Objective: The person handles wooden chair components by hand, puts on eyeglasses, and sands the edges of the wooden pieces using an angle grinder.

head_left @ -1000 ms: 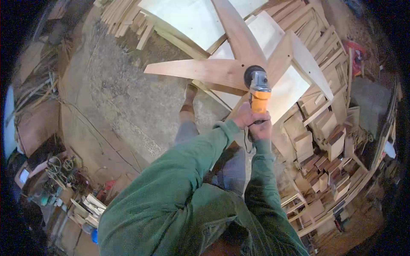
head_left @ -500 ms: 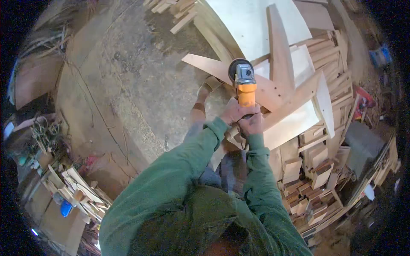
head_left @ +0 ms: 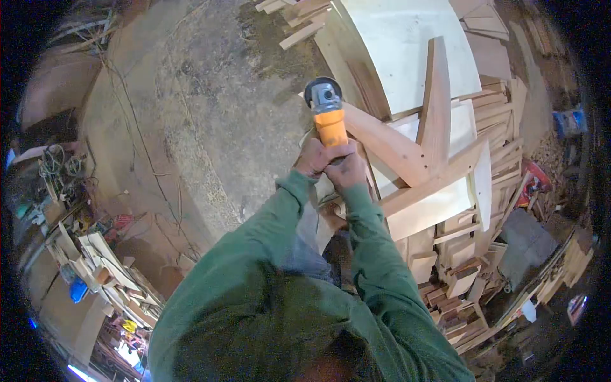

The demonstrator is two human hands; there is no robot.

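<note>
An orange angle grinder (head_left: pixel 330 128) with a grey head and a dark round disc (head_left: pixel 316 86) points away from me. My left hand (head_left: pixel 312 158) is closed around the left side of its body. My right hand (head_left: pixel 347 167) grips its rear end, close beside the left. The disc lies over the far left end of a tapered wooden piece (head_left: pixel 388 144), hiding its tip; whether they touch I cannot tell. That piece meets an upright-looking wooden piece (head_left: pixel 436 102) and a lower wooden bar (head_left: pixel 439 175) at a joint with small dark holes.
White panels (head_left: pixel 414 48) lie beneath and behind the wooden pieces. Stacked wood strips (head_left: pixel 503 121) and cut blocks (head_left: pixel 464 280) fill the right side. A cable (head_left: pixel 137 137) runs over the bare floor (head_left: pixel 216 108) at left. Scrap wood (head_left: pixel 108 267) is piled at lower left.
Both hands have carried the grinder left along the tapered piece, from its middle to its far end. The camera view has shifted slightly, and the wooden pieces appear lower and further right.
</note>
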